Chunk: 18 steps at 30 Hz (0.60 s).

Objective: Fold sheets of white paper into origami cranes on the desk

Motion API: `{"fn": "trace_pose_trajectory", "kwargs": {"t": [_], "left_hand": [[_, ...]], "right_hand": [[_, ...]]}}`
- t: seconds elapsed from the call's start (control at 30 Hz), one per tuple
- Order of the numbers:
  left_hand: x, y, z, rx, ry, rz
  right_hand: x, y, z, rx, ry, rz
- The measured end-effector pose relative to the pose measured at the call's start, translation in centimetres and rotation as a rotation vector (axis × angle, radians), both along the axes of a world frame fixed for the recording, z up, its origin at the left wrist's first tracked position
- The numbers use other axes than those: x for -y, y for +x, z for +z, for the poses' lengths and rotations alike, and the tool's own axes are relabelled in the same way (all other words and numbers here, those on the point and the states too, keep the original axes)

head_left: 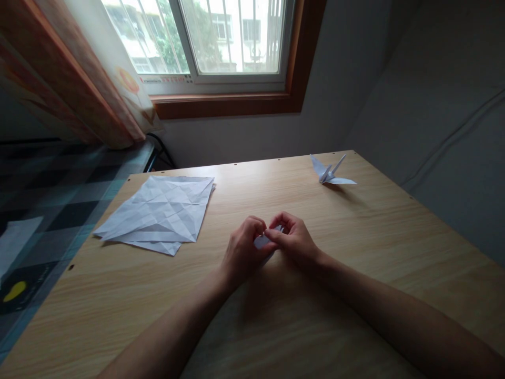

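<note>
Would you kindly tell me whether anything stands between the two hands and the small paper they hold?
Nothing visible does: the left hand and right hand both touch the small paper directly; the paper crane and creased sheets are farther off.

Both hands meet over the wooden tabletop (118, 295). Left hand (242, 247) and right hand (295, 239) pinch a small folded white paper (260, 242) between them; fingers hide most of it, so fold shape unclear. Finished paper crane (326, 176) sits near the far right corner, wings spread. Creased white paper sheets (165, 205) overlap at far left. Checkered cloth (23, 184) left of the table. Behind: sliding window (236, 42), orange curtain (74, 68) on its left. Cable (453, 136) runs along right wall.
</note>
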<state>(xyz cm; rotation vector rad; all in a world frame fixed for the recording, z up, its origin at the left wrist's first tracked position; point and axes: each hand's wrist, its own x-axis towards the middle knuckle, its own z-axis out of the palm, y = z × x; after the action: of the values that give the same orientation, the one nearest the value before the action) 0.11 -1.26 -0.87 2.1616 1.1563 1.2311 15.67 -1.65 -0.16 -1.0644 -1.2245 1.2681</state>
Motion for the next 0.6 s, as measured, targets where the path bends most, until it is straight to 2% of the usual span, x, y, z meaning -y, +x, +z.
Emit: {"fn": "trace_pose_trajectory", "kwargs": {"t": [0.17,0.33,0.47,0.6], "left_hand": [[0.0,0.0,0.7,-0.25,0.319,-0.024],[0.1,0.1,0.9,-0.396,0.344,0.05],[-0.1,-0.2,0.9,-0.247,0.212,0.032],[-0.3,-0.3,1.2,0.038,-0.168,0.009]], "right_hand": [[-0.4,-0.1,-0.6,-0.119,-0.067,-0.18],[-0.5,-0.2,-0.5,-0.177,-0.062,-0.175],[-0.4,0.0,-0.4,-0.19,0.006,-0.138],[-0.4,0.3,-0.4,-0.16,0.144,-0.127]]}}
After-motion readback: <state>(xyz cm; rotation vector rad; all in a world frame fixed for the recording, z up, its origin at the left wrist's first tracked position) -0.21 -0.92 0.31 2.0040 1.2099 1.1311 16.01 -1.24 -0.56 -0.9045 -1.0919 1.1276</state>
